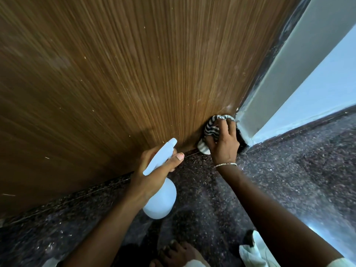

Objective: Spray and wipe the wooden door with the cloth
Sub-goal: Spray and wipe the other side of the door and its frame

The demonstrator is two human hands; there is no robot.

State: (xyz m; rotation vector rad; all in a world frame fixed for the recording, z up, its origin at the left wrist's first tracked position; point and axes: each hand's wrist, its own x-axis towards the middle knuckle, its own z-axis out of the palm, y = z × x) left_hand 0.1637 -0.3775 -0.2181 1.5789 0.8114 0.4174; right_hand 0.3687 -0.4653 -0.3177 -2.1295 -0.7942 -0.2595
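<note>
The brown wooden door (119, 78) with fine vertical grain fills the upper left of the head view. My right hand (224, 143) presses a striped grey-and-white cloth (211, 130) against the door's bottom right corner, close to the floor. My left hand (154, 170) grips a white spray bottle (160, 199) by the neck, nozzle aimed at the door's lower edge just left of the cloth. A thin bracelet circles my right wrist.
Dark speckled stone floor (289, 180) runs below the door. A pale grey door frame (285, 74) and light blue wall (327, 93) stand at the right. My bare foot (177, 253) and pale trouser cloth (256, 251) show at the bottom.
</note>
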